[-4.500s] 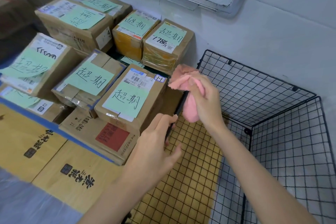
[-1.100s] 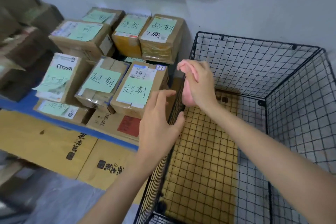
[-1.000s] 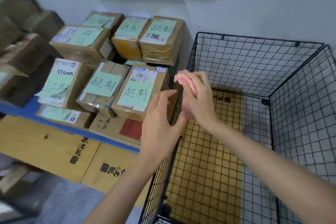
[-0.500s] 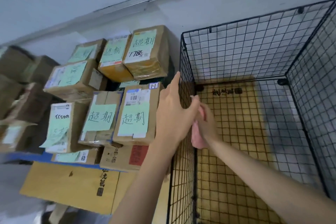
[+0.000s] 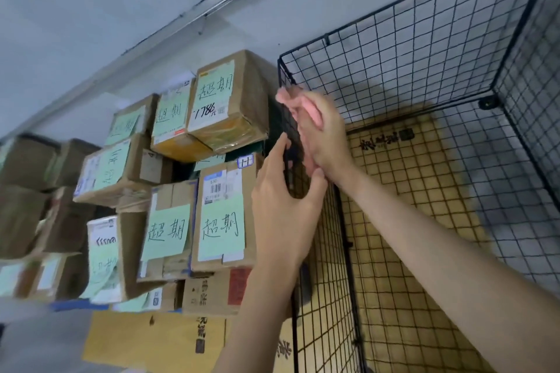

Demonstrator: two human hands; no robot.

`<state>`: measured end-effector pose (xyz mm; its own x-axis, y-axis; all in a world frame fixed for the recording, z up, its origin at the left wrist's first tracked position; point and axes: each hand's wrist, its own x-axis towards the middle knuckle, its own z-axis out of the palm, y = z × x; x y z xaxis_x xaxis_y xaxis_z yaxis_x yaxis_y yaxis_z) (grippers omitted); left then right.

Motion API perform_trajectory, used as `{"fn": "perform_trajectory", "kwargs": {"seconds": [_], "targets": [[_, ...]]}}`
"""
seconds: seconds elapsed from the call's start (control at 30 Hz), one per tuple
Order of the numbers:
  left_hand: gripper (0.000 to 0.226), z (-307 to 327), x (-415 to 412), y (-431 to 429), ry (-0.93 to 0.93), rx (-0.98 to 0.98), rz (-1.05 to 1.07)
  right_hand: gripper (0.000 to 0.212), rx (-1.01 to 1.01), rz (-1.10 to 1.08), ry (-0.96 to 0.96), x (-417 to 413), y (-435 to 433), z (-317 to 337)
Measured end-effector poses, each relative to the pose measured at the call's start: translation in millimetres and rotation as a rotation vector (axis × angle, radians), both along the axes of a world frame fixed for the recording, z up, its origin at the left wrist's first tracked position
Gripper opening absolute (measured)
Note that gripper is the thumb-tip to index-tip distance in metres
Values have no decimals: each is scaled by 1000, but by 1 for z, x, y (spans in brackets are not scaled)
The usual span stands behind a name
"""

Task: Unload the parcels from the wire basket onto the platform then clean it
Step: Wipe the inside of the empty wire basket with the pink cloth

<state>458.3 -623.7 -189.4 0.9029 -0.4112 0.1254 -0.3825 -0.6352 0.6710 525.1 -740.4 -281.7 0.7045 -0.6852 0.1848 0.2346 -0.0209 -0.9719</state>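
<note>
The black wire basket point(image 5: 409, 70) stands on the right with no parcels inside; flattened yellow cardboard shows under its mesh floor. My right hand point(image 5: 325, 136) is inside the basket and presses a pink cloth point(image 5: 303, 107) against the left mesh wall, near its top rim. My left hand point(image 5: 285, 209) braces that same wall from outside, thumb hooked over the wire. Brown parcels point(image 5: 221, 215) with green handwritten notes are stacked on the platform to the left of the basket.
More parcels point(image 5: 228, 100) are piled against the grey wall at the back. A flat yellow carton point(image 5: 157, 342) lies at the platform's front edge. A whiteboard frame point(image 5: 194, 9) hangs on the wall above.
My right hand with the cloth has moved up the left mesh wall toward the rim. My left hand stays on the wall's outside. The camera has tilted.
</note>
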Motion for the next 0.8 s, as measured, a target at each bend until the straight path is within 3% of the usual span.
{"fn": "perform_trajectory", "kwargs": {"seconds": [0.13,0.3,0.53,0.6,0.7,0.8], "targets": [[73,2,-5,-3,-2,-18,-3,12,251,22,249,-13,1,-50],[71,2,-6,-3,-4,-2,-10,13,324,21,406,-2,-12,-57],[70,2,-5,-2,1,6,-3,7,147,-27,66,28,-27,35],[70,2,-5,-2,5,-1,1,26,205,-7,58,15,-23,45],[69,3,-5,-2,13,-15,6,18,382,121,-26,-12,-16,34],[69,1,-4,-2,16,-23,7,30,344,130,-55,-23,-16,16]]}}
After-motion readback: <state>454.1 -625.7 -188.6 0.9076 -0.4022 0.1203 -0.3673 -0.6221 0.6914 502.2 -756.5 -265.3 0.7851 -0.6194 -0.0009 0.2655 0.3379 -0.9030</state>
